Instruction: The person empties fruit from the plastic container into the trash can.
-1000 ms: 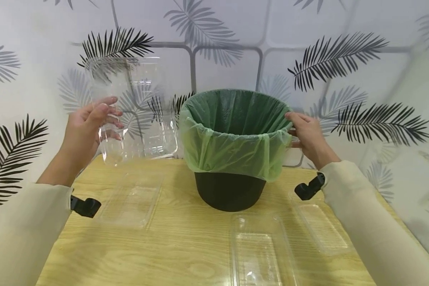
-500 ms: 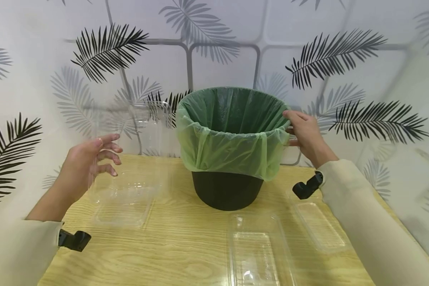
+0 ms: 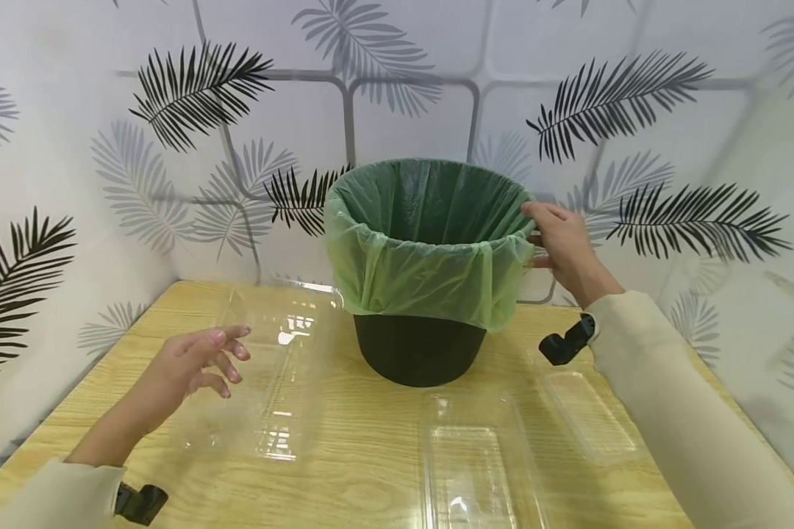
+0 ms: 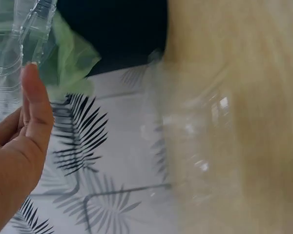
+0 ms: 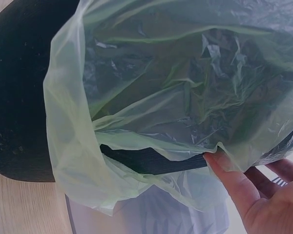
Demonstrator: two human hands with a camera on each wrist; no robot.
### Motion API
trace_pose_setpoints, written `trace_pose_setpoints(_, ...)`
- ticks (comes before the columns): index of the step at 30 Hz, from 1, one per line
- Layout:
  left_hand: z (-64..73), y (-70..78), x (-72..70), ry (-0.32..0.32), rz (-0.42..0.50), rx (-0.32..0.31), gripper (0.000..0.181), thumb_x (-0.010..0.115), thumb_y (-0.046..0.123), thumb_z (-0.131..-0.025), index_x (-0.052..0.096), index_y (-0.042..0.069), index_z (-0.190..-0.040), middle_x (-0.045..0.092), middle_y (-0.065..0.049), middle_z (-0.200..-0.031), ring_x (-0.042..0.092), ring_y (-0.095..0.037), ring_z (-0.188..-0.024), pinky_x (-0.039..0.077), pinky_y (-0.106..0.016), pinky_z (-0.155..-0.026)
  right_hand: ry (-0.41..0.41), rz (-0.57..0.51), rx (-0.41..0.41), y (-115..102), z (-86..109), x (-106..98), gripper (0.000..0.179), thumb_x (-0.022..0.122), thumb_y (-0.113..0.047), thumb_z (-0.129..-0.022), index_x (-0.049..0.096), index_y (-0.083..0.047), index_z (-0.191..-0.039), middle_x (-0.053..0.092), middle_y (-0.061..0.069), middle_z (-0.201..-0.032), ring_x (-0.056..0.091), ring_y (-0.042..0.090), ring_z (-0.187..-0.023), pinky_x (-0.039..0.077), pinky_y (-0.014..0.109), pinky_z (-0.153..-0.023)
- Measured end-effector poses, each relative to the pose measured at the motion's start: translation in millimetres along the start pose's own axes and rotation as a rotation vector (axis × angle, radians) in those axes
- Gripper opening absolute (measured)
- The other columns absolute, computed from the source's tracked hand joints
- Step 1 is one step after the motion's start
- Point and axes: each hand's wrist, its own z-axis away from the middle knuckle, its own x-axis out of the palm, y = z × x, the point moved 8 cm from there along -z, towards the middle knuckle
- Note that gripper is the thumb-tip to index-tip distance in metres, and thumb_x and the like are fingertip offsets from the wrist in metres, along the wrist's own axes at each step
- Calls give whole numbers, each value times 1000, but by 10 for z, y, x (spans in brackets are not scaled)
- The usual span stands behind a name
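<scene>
My left hand (image 3: 192, 371) holds a clear plastic container (image 3: 284, 345) low at the left, fingers overlapping its side in the head view. In the left wrist view, ridged clear plastic (image 4: 36, 29) stands at the fingertips. A black trash can (image 3: 420, 353) with a green bag (image 3: 430, 283) folded over its rim stands upright at the table's back. My right hand (image 3: 569, 246) grips the can's right rim. The right wrist view shows the thumb (image 5: 224, 168) on the bag at the rim, other fingers outside.
Two clear containers, a front-centre one (image 3: 473, 470) and a right one (image 3: 589, 415), lie on the wooden table (image 3: 344, 477). Another clear container (image 4: 200, 141) shows blurred in the left wrist view. A leaf-patterned wall (image 3: 410, 44) stands behind the can.
My left hand has come down with the clear container, from in front of the wall to low over the table. My right hand keeps its grip on the can's rim.
</scene>
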Motion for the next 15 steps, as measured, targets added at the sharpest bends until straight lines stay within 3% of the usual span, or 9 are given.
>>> trace_pose_setpoints(4,83,-214,216,-39,-45,-113,47,31,20,-105,52,-19,-118,59,1,-111,65,-16,-80,56,-31,-64,-6,-36,5,11,1,18,40,53,-40,-93,57,-14,-124,43,-9,-122,49,9,-91,51,27,-66)
trace_pose_setpoints(10,137,-447,420,-67,-23,-242,55,32,29,-105,39,-17,-134,56,-23,-113,65,-22,-85,57,-34,-69,1,-64,-7,-1,7,6,35,56,-38,-93,60,-14,-117,45,-10,-112,52,8,-83,52,26,-63)
trace_pose_setpoints(15,132,-581,568,-106,-4,-292,58,34,30,-104,36,-20,-134,57,-28,-113,67,-27,-85,57,-34,-73,11,-65,-7,-5,2,-13,33,57,-38,-92,60,-14,-115,45,-9,-109,53,6,-78,52,25,-60)
